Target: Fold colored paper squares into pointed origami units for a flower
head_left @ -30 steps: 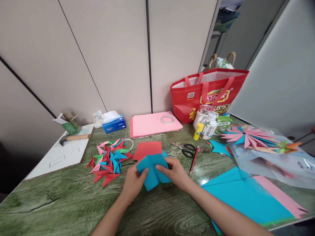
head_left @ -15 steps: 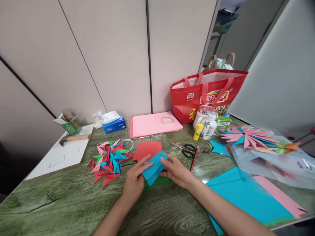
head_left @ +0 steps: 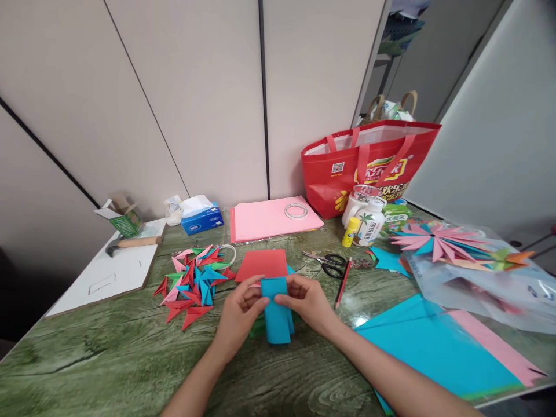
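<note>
A folded sheet of blue paper [head_left: 277,321] is held upright between my two hands, over the near middle of the table. My left hand [head_left: 241,307] pinches its left edge near the top, thumb in front and fingers behind. On the right edge, my right hand [head_left: 306,301] grips it in the same way. Red square paper [head_left: 263,263] lies just beyond the hands, with a bit of blue paper at its right. Green paper [head_left: 257,329] shows partly beneath, mostly hidden by the blue sheet and hands.
Left of my hands is a pile of folded paper pieces [head_left: 197,284]. Scissors [head_left: 328,263], a red pencil [head_left: 343,284] and a glue stick [head_left: 351,231] lie or stand to the right. Blue sheets [head_left: 438,347] cover the right front. Behind are pink paper [head_left: 264,220] and a red bag [head_left: 321,179].
The blue paper has turned from a slant to upright, its folded face now toward me. Both hands have shifted to grip its upper left and right edges.
</note>
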Demonstrator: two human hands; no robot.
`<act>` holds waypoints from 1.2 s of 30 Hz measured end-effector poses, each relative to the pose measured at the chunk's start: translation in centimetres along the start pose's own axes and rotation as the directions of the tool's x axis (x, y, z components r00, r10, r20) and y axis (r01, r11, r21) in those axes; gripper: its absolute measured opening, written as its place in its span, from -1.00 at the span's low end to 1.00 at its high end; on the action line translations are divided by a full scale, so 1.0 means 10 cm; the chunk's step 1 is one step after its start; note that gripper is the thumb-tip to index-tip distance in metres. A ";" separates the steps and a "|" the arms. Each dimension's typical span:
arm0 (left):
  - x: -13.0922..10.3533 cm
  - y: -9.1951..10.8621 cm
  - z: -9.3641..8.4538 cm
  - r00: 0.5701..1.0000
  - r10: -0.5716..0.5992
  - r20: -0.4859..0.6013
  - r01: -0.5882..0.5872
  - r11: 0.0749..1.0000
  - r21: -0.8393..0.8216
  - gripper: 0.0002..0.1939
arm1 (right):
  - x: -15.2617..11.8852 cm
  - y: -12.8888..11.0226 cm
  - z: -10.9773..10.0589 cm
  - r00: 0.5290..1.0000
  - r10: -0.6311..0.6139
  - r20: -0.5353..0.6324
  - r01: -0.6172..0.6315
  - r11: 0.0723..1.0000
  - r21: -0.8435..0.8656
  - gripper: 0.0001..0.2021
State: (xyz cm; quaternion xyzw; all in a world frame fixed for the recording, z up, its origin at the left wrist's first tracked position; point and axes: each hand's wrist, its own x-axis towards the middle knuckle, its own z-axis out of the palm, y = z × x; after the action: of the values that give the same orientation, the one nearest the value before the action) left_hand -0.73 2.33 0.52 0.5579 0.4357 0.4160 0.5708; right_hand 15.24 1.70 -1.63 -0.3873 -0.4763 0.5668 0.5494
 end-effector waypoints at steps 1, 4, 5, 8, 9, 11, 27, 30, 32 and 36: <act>0.00 0.00 0.00 1.000 -0.015 -0.012 0.015 1.000 -0.003 -0.56 | -0.01 0.01 0.01 1.000 -0.003 -0.002 0.003 1.000 -0.017 -0.79; 0.00 -0.01 -0.01 0.998 -0.052 -0.039 0.051 0.998 -0.025 -0.57 | -0.02 0.02 0.02 1.000 -0.005 -0.020 0.004 0.999 -0.045 -0.78; 0.00 -0.02 -0.01 0.997 -0.057 -0.042 0.056 0.998 -0.033 -0.57 | -0.02 0.02 0.02 1.000 -0.005 -0.022 0.004 0.999 -0.051 -0.77; 0.00 -0.04 -0.02 0.998 -0.053 -0.042 0.051 0.997 -0.049 -0.58 | -0.01 0.03 0.01 1.000 -0.014 -0.023 0.012 0.998 -0.064 -0.76; 0.00 -0.04 -0.02 0.998 -0.049 -0.046 0.047 0.998 -0.050 -0.59 | -0.01 0.03 0.01 1.000 -0.016 -0.020 0.015 0.998 -0.064 -0.76; 0.00 -0.05 -0.02 0.997 -0.042 -0.060 0.039 0.998 -0.049 -0.59 | -0.01 0.04 0.01 1.000 -0.015 -0.008 0.015 0.998 -0.055 -0.75; -0.02 -0.03 0.00 0.992 -0.018 -0.127 0.020 1.000 0.012 -0.67 | -0.02 0.00 0.03 1.000 0.014 0.009 -0.014 1.000 -0.003 -0.80; -0.01 -0.06 0.00 0.989 -0.022 -0.148 0.028 0.999 0.037 -0.75 | -0.03 0.02 0.03 1.000 0.019 0.007 -0.019 1.000 -0.009 -0.78; -0.01 -0.07 0.00 0.987 -0.028 -0.159 0.034 0.999 0.033 -0.76 | -0.03 0.03 0.02 1.000 0.007 0.004 -0.007 0.999 -0.050 -0.78; -0.01 -0.06 0.01 0.982 -0.045 -0.183 0.049 0.999 0.018 -0.76 | -0.02 0.02 0.01 1.000 -0.012 0.022 0.015 0.992 -0.129 -0.81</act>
State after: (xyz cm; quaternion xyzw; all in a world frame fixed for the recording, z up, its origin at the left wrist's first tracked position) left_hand -0.64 2.14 -0.07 0.5132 0.5039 0.4471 0.5318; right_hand 15.10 1.49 -1.84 -0.4128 -0.5203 0.5351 0.5221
